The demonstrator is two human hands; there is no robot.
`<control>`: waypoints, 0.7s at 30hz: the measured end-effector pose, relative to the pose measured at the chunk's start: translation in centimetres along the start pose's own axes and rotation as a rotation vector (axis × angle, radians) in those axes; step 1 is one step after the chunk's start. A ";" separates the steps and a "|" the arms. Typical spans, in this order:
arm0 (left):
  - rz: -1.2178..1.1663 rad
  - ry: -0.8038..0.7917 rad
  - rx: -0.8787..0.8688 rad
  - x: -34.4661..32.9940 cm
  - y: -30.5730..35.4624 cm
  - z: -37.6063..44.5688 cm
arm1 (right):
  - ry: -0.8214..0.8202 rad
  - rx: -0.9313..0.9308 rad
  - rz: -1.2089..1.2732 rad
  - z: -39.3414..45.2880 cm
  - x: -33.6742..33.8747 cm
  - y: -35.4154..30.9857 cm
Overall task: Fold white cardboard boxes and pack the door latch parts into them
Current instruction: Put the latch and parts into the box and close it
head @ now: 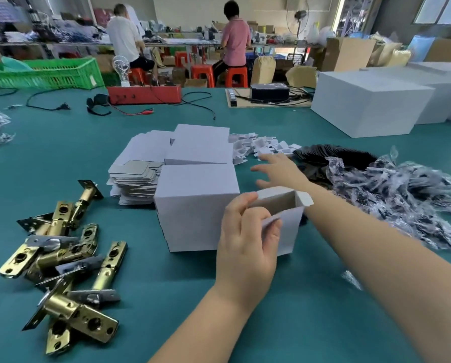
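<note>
**Holding an open box while reaching for the next part**

The left hand [245,231] is gripping a small white box [279,218] just right of the frame's centre, thumb and fingers curled round its near wall, the top standing open with one flap [304,199] sticking up. The right hand [279,169] is stretching out, fingers spread and holding nothing, toward the small white folded inserts [261,146] and the black pieces [331,155] lying above and to the right.

To do this step well, the holding hand should be keeping the box upright and its mouth square, so the walls are not collapsing while the other hand is fetching; pinching only the wall, not the flap, leaves the opening free.

The box is looking plain, thin-walled and brown-grey inside, easily dented. Beside it a larger folded white box [195,208] is standing on the green table [166,297], with a stack of flat blanks [138,176] behind. The brass door latch parts [62,258] are lying heaped at the lower left, well apart from the open box, and crumpled clear bags [402,200] are filling the right.
</note>
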State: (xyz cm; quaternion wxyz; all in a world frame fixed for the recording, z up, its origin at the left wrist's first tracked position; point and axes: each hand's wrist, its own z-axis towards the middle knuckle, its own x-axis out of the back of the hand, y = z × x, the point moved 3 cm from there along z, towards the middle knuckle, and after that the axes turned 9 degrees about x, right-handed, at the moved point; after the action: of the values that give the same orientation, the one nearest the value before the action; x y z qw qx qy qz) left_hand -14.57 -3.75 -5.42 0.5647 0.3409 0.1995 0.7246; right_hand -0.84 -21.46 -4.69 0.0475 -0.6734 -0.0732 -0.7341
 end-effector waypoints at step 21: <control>0.022 -0.037 0.002 -0.3 0.5 0.2 | 0.683 -0.297 0.959 -1.2 1.6 0.7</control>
State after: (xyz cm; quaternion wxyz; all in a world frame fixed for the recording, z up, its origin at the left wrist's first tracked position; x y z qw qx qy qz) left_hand -14.73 -4.15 -5.01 0.5599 0.3570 0.1857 0.7243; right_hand -2.01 -22.26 -3.14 0.2991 -0.3573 0.3609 -0.8079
